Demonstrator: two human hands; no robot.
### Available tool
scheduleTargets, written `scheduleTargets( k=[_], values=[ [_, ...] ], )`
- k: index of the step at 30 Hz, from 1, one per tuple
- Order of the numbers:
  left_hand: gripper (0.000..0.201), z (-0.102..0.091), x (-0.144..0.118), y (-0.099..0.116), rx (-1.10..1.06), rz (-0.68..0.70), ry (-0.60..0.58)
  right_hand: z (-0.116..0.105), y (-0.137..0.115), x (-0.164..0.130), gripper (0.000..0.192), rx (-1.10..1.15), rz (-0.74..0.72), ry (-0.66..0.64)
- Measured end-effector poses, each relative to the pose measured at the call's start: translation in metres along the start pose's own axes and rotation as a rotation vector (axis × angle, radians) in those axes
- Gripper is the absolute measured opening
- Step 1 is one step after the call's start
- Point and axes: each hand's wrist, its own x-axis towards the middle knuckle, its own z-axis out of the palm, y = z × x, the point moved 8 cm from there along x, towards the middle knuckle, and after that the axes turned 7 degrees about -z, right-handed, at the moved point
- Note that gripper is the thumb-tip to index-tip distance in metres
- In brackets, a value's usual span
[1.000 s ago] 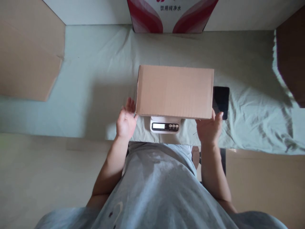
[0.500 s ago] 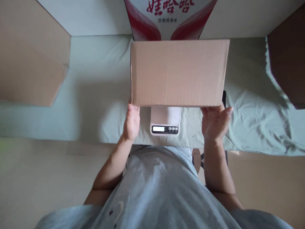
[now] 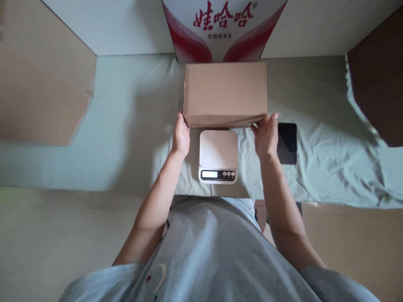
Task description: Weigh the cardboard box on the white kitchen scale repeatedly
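A plain brown cardboard box [image 3: 225, 89] is held between my two hands, beyond the scale and in front of the printed carton. My left hand [image 3: 181, 136] grips its near left corner, and my right hand [image 3: 266, 134] grips the near right corner. Some fingertips are hidden behind or under the box. Closer to me lies a white kitchen scale [image 3: 218, 151] with a lit display and a bare platform. I cannot tell whether the box's underside touches the cloth.
A black phone [image 3: 287, 143] lies right of my right hand. Behind the box stands a white and red carton [image 3: 217, 31] with Chinese lettering. Large cardboard pieces stand at the left [image 3: 44, 84] and right [image 3: 378, 79]. Pale green cloth [image 3: 119, 126] covers the table.
My hands have moved the box away from me and lower, so it looks smaller. The scale's platform and the phone, partly covered before, now show.
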Motion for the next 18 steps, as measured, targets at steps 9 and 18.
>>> scheduleTargets(
  k=[9,18],
  values=[
    [0.057,-0.012,0.016,-0.02,0.032,-0.005,-0.005,-0.009,0.03,0.003,0.054,0.007,0.044,0.029],
    [0.06,-0.049,-0.007,-0.021,0.119,0.112,0.16,-0.045,0.051,-0.019,0.06,0.012,0.135,0.197]
  ],
)
